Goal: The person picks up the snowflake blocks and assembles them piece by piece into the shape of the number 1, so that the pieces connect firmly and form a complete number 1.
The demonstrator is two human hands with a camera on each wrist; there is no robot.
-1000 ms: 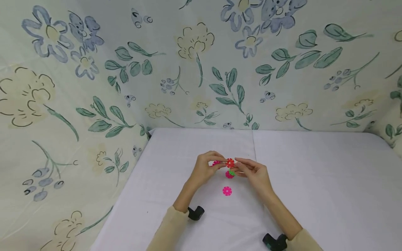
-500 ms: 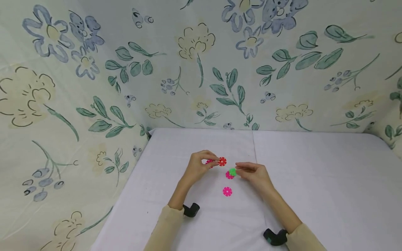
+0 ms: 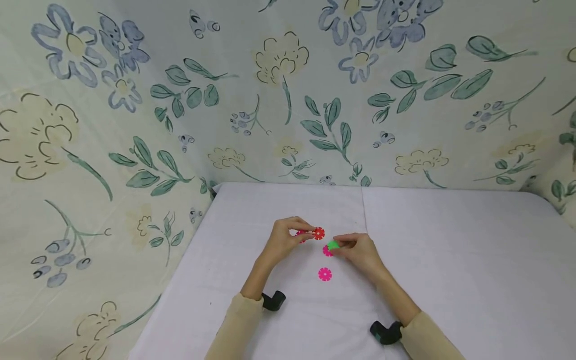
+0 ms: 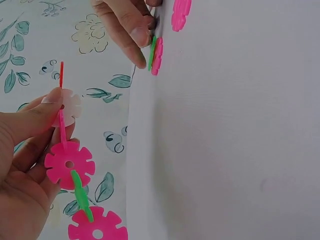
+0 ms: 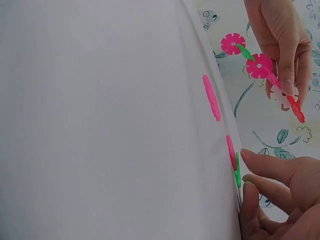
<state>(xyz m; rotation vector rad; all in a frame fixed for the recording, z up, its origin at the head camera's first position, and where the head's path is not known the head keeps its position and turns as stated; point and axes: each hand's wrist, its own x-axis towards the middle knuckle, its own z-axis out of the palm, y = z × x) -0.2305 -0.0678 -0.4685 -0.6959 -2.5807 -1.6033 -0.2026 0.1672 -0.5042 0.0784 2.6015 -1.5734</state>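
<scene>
My left hand pinches a chain of slotted plastic flower discs near its end. In the left wrist view, a white disc is at the fingertips, with an edge-on red disc above it. Below hang a pink disc, a green disc and another pink disc. My right hand has its thumb and fingers spread at a loose green disc, which lies over a loose pink disc. Its fingertips are close above the green disc; contact is hard to make out.
A separate pink disc lies on the white-covered table, nearer the body. Patterned floral cloth hangs behind the table and along its left side. Each wrist carries a black camera mount.
My left hand has drawn the chain leftward, away from my right hand. My right hand has come off the red disc and moved down and left over the loose green disc.
</scene>
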